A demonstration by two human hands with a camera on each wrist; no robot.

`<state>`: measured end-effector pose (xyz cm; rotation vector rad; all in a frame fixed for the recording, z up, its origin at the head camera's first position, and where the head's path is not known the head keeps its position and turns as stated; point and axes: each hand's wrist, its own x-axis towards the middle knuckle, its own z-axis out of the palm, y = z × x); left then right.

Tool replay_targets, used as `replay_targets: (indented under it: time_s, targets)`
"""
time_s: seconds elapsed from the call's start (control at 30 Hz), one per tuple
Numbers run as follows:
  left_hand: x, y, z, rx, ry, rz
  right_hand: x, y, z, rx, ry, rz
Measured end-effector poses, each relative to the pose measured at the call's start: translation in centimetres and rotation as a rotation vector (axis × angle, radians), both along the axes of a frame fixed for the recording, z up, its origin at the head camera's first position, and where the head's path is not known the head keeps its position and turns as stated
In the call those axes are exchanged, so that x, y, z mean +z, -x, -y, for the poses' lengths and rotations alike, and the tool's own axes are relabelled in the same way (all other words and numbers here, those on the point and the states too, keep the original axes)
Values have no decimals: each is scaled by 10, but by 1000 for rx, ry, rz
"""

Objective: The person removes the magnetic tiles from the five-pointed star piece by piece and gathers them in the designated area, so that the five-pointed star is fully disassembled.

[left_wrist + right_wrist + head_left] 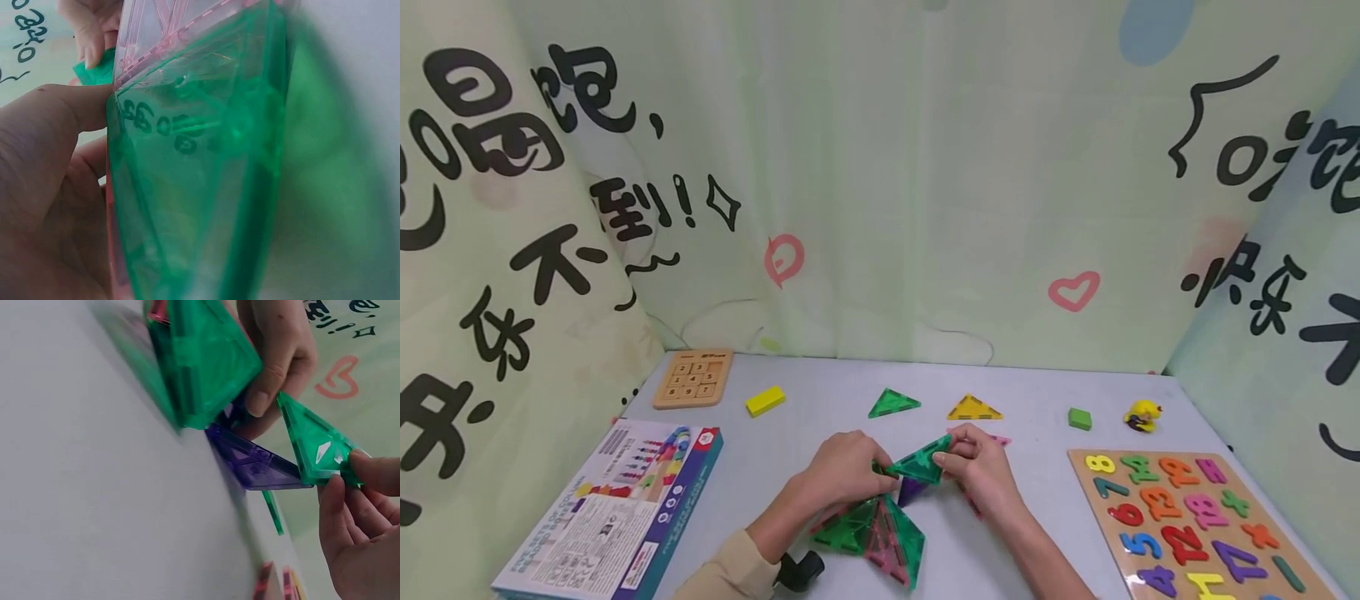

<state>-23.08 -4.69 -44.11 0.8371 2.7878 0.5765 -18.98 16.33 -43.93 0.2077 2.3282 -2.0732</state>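
Magnetic tiles in green and pink form a standing built piece (854, 527) on the table, and my left hand (844, 467) grips its far side. In the right wrist view, the left thumb presses on the built piece near a purple triangle tile (259, 465) that sticks out from it. Between thumb and fingers, my right hand (987, 473) pinches a loose green triangle tile (921, 462) above the purple one. Green panels (187, 181) of the built piece fill most of the left wrist view. Its inside is partly hidden.
Farther back lie a green triangle tile (893, 402) and a yellow one (975, 408). A box (610, 508) and a wooden number puzzle (694, 379) stand left. Right are a number board (1206, 521), a green block (1079, 418) and a yellow toy figure (1142, 415). A yellow block (765, 402) lies behind.
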Motion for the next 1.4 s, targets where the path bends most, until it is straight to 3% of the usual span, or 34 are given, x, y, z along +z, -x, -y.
replay_targets:
  time_s: [0.2,0.4,0.57,0.83,1.03,1.23,1.4]
  targets:
    - [-6,2,1,-41,18,-27,2,2,-4,60,134,41]
    - [-5,1,2,-77,112,-68,-1,2,-1,113,267,102]
    - [-4,1,6,-125,101,-33,2,8,2,46,273,96]
    - [-4,-4,15,-146,50,15,-1,50,15,-39,-12,111]
    - [-4,-7,17,-147,-1,45,-10,68,25,-55,-291,27]
    - [-5,-6,20,-146,-33,55,-10,64,22,-32,-587,-74]
    - [-2,-3,28,-172,-88,99,-4,41,12,105,-665,-147]
